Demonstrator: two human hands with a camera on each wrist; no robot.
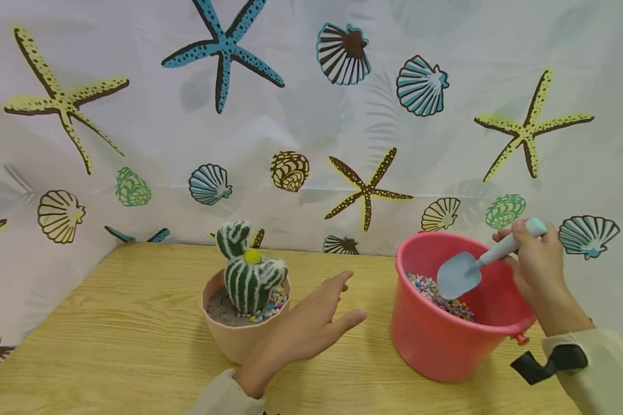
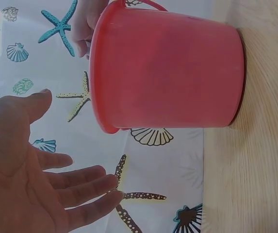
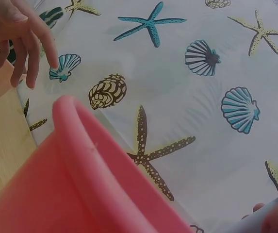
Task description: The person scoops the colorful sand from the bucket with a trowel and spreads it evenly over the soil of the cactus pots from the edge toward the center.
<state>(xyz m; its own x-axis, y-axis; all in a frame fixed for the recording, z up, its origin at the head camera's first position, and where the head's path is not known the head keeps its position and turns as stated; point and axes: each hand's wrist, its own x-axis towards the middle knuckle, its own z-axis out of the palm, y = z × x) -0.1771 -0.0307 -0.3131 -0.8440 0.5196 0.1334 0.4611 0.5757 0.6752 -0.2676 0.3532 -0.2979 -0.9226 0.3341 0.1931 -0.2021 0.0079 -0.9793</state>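
My right hand [image 1: 540, 265] grips the pale blue handle of a small toy shovel [image 1: 459, 275] over the red bucket [image 1: 441, 346]. The shovel's blade tilts down inside the bucket, just above a heap of small multicoloured pebbles [image 1: 431, 294]. My left hand [image 1: 311, 320] hovers between the bucket and a plant pot [image 1: 244, 340], holding nothing, its fingers extended and thumb apart. In the pot stands a knitted green cactus [image 1: 246, 285] with white stripes and a yellow pompom. Some coloured pebbles [image 1: 272, 302] lie at its right side, with grey filling on the left. The left wrist view shows the open left palm [image 2: 27, 179] beside the bucket.
Both containers stand on a wooden table [image 1: 109, 323]. Behind them hangs a white cloth [image 1: 301, 121] printed with starfish and shells. A knob [image 1: 520, 339] juts from the bucket's rim near my right forearm.
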